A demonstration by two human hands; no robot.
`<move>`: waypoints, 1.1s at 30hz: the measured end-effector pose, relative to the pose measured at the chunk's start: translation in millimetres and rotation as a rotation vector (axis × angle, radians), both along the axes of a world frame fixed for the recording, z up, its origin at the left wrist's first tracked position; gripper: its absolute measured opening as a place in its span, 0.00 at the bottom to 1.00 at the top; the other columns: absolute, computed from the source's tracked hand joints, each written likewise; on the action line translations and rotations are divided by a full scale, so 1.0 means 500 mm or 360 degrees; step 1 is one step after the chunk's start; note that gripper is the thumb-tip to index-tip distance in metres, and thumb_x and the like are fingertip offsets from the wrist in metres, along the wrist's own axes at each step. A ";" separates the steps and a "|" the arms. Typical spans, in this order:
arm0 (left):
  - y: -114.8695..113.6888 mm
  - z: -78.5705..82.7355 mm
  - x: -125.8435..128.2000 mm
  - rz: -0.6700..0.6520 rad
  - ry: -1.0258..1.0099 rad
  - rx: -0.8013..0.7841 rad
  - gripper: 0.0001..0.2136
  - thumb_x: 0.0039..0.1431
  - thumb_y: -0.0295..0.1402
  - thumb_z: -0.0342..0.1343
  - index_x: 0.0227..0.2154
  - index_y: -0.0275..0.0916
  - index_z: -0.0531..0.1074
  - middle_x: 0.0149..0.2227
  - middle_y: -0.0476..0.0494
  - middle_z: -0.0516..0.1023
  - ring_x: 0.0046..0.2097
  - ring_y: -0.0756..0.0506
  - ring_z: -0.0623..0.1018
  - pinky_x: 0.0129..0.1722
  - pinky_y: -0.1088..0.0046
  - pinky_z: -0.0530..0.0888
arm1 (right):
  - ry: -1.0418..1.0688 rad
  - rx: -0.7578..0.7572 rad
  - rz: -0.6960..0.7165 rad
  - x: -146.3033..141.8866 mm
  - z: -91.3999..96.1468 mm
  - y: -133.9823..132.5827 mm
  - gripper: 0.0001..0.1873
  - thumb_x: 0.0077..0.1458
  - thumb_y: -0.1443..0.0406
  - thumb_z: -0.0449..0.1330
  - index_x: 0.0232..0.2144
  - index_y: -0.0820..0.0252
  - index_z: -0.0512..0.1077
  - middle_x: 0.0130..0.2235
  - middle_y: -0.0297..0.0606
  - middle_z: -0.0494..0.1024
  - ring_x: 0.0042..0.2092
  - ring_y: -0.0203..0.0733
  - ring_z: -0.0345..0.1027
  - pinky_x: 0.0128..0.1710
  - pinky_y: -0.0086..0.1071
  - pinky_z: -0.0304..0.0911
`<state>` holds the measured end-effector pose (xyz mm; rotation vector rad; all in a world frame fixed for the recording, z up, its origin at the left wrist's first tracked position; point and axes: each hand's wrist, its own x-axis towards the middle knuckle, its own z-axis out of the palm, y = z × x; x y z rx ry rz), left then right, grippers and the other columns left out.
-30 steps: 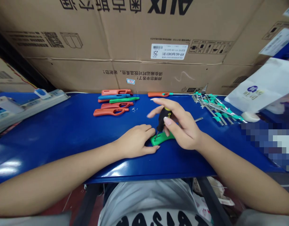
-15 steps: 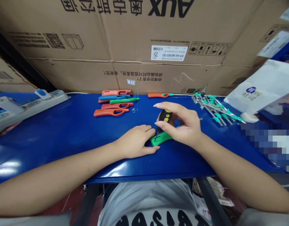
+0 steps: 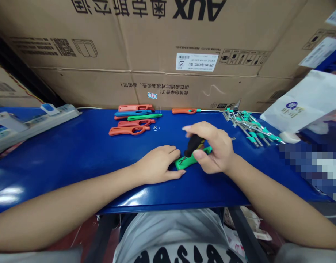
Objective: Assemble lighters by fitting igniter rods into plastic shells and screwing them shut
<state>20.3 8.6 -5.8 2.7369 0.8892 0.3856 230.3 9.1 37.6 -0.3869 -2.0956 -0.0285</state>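
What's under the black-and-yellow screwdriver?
Under the screwdriver is a green lighter casing on the blue tabletop. The right hand hides part of the casing; whatever lies directly beneath the casing is covered.

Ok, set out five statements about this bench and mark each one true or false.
1. The right hand holds the screwdriver. True.
2. The left hand holds nothing. False: it holds the green handle under the screwdriver.
3. The white bag is right of the metal tubes. True.
4. The power strip is at the right end of the table. False: it is at the left end.
5. A carton stands behind the table. True.
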 end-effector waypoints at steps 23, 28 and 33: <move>0.001 0.001 -0.001 -0.0007 0.0003 -0.0027 0.17 0.65 0.47 0.56 0.40 0.36 0.73 0.39 0.40 0.76 0.42 0.39 0.77 0.43 0.61 0.73 | -0.0055 -0.0147 -0.0016 -0.004 0.011 -0.012 0.22 0.69 0.65 0.50 0.63 0.59 0.66 0.50 0.44 0.81 0.45 0.43 0.78 0.44 0.38 0.75; 0.001 0.000 -0.002 -0.0007 -0.0018 -0.0057 0.16 0.65 0.47 0.57 0.41 0.37 0.73 0.39 0.41 0.77 0.41 0.39 0.77 0.42 0.61 0.73 | 0.0051 -0.0066 -0.0153 -0.009 0.006 -0.012 0.16 0.63 0.63 0.62 0.53 0.56 0.73 0.42 0.40 0.83 0.34 0.39 0.76 0.32 0.31 0.73; 0.000 0.003 -0.002 0.0004 0.0012 -0.0027 0.17 0.65 0.48 0.56 0.40 0.37 0.73 0.38 0.41 0.76 0.41 0.39 0.77 0.42 0.62 0.73 | -0.0017 -0.0210 -0.0038 -0.008 0.006 -0.012 0.18 0.68 0.65 0.54 0.58 0.58 0.68 0.45 0.43 0.81 0.38 0.40 0.77 0.37 0.34 0.73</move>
